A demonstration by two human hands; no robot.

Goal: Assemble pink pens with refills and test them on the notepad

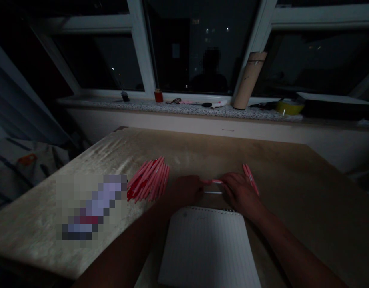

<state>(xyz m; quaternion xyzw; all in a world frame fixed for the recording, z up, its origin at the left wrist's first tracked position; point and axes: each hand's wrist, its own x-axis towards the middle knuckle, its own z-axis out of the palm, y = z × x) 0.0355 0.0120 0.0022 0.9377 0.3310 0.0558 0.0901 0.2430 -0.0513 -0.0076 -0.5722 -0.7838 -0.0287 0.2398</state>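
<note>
Left hand (187, 188) and right hand (240, 190), apart, grip opposite ends of a pink pen (217, 181) roughly parallel to the surface's (304, 188) far edge.

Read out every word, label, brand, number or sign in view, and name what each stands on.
No text can be read.
Piled pink pens: any print is too small and dark.
Notebook page: faint marks near the top, not legible.
Item at the left: pixelated, so any label is hidden.
</note>
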